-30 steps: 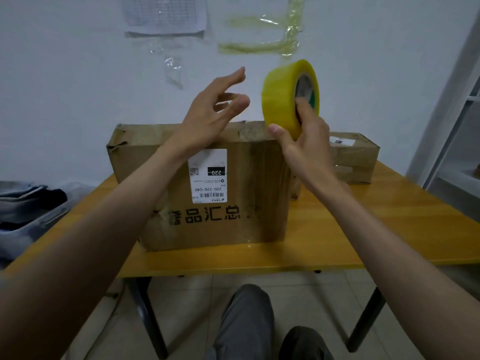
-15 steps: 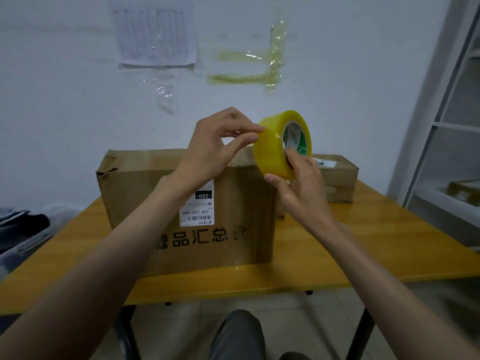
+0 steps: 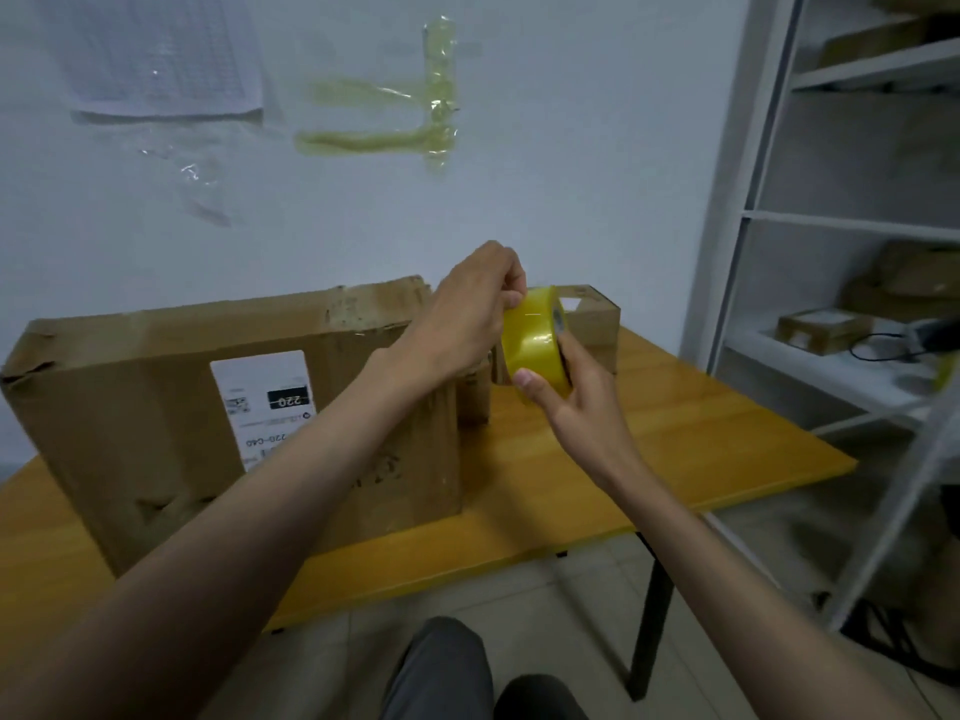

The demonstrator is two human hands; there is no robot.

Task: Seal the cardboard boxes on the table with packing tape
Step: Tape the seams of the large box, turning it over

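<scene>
Tape roll (image 3: 532, 339): yellow, translucent, held on edge in the air above the surface (image 3: 701, 449), just right of the large box and in front of the small box. Core faces right.

Right hand (image 3: 574, 402): grips the roll from below, thumb on the near face of the band, fingers curled round the far side and into the core.

Left hand (image 3: 467, 317): fingers (image 3: 511, 288) bunched together at the top of the roll, pinching at the band; whether a loose tape end is caught between them cannot be told, as the hand hides that spot.

Large box (image 3: 234, 418): brown cardboard, standing on the surface at left, top edge worn and torn at the corners. White label (image 3: 265, 402) on the near face, printing upside down.

Small box (image 3: 592, 324): brown cardboard, at the far edge of the surface, partly behind the roll and right hand.

Surface: yellow wood top on dark legs.

Wall (image 3: 571, 174): white, with a sheet of paper (image 3: 156, 54) and strips of yellowish tape (image 3: 395, 116) stuck to it.

Shelf unit (image 3: 831, 226): white, at right, holding further cardboard boxes and a dark cable.

Person's knees (image 3: 467, 672): grey trousers, at the lower edge.
</scene>
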